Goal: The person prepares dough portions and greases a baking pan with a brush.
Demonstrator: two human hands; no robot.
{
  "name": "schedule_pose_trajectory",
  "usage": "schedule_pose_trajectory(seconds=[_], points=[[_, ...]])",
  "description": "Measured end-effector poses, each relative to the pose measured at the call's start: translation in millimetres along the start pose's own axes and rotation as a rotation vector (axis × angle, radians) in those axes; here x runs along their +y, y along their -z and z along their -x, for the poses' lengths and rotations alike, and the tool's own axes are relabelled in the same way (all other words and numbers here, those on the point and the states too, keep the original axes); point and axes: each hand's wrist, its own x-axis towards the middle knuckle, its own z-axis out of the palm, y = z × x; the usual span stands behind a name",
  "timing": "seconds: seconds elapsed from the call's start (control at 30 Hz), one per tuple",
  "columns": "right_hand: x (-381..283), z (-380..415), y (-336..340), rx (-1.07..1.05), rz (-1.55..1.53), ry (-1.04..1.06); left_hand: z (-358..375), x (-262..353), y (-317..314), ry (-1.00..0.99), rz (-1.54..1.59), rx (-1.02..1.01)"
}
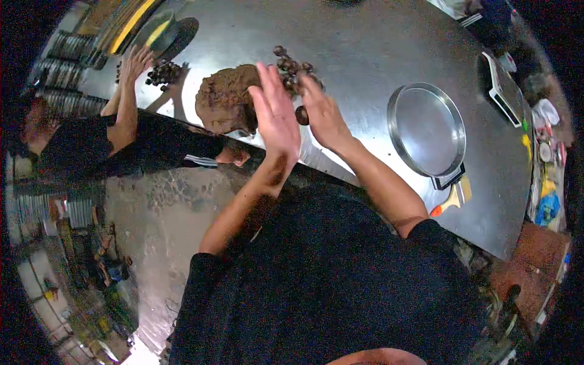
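My left hand [278, 115] is raised over the front of the steel table, fingers stretched out and palm turned to the right. Facing it is my right hand [327, 118], tilted, with its fingers also extended. A small dark brown ball [302, 115] shows in the gap between the two palms; I cannot tell whether it touches either one. Left of my hands lies a large lump of brown dough [226, 100]. Just beyond my fingertips, several dark balls [286, 61] sit in a loose cluster, partly hidden by my right hand.
On the right is a round metal pan [426, 129] over a dark-edged device [450, 177], with a brush [453, 198] close by. A white-framed device [502, 91] stands farther right. At left, another person's hands [135, 64] are near more balls [163, 73] and a bowl [157, 35].
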Motion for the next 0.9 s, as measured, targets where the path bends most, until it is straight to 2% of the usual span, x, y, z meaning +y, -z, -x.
schedule_pose_trajectory(seconds=[0.07,0.1,0.13,0.2,0.23,0.27,0.3,0.33,0.37,0.43,0.47,0.53,0.57,0.6,0.67,0.7,0.77,0.8,0.87,0.9], points=[[-5.8,12.2,-5.0,-0.125,-0.624,-0.58,-0.1,-4.4,8.8,-0.059,0.003,-0.015],[-18.1,17.3,-3.6,-0.242,-0.823,-0.723,-1.9,-4.5,15.3,-0.038,-0.097,0.017],[-27.9,17.5,0.2,-0.364,-1.019,-0.866,-3.4,-5.0,20.8,-0.028,-0.082,0.147],[4.5,31.2,-5.6,-0.398,-0.952,-0.876,-1.9,-5.9,43.0,0.04,-0.451,0.327],[34.2,39.8,-11.9,-0.235,-0.456,-0.587,3.6,-4.2,61.0,-0.033,-0.475,0.314],[57.7,43.1,-12.8,-0.071,0.025,-0.281,9.7,0.4,80.0,0.026,-0.552,0.313],[74.2,38.0,-5.7,-0.063,0.08,-0.439,17.3,5.5,96.9,0.065,-0.518,0.357],[90.8,31.8,7.2,-0.06,0.188,-0.401,26.1,8.8,113.7,0.101,-0.486,0.398],[98.8,18.7,22.2,-0.144,0.177,-0.505,36.1,11.0,134.3,0.106,-0.491,0.403],[135.8,-5.9,27.7,-0.003,0.259,-0.43,62.7,12.7,176.1,0.158,-0.414,0.574],[145.6,-15.6,23.7,-0.02,0.246,-0.43,78.1,13.5,190.2,0.158,-0.421,0.594],[158.1,-32.2,9.3,0.121,0.785,-0.15,108.6,11.0,224.2,0.343,-0.453,0.711],[148.9,-37.0,8.6,0.002,0.788,-0.06,131.1,4.5,255.4,0.392,-0.58,0.725],[142.7,-39.7,-1.9,-0.001,0.777,-0.047,166.4,-8.3,297.0,0.438,-0.846,0.695],[127.0,-43.8,-33.9,-0.135,0.247,-0.086,245.3,-30.1,373.2,0.565,-1.443,0.556],[120.2,-45.8,-50.6,-0.154,0.209,-0.05,279.9,-37.0,397.6,0.666,-1.578,0.498],[103.8,-59.4,-77.9,-0.175,0.197,0.051,361.7,-49.5,447.8,0.841,-1.909,0.116],[100.1,-69.4,-90.1,-0.178,0.192,0.061,407.6,-66.7,480.0,0.716,-2.209,-0.214],[99.5,-94.2,-114.3,-0.218,0.229,0.068,409.1,-20.2,417.2,1.228,-1.744,0.006],[105.5,-102.5,-129.7,-0.119,0.22,0.157,419.9,-20.6,418.2,1.225,-1.742,0.011]])
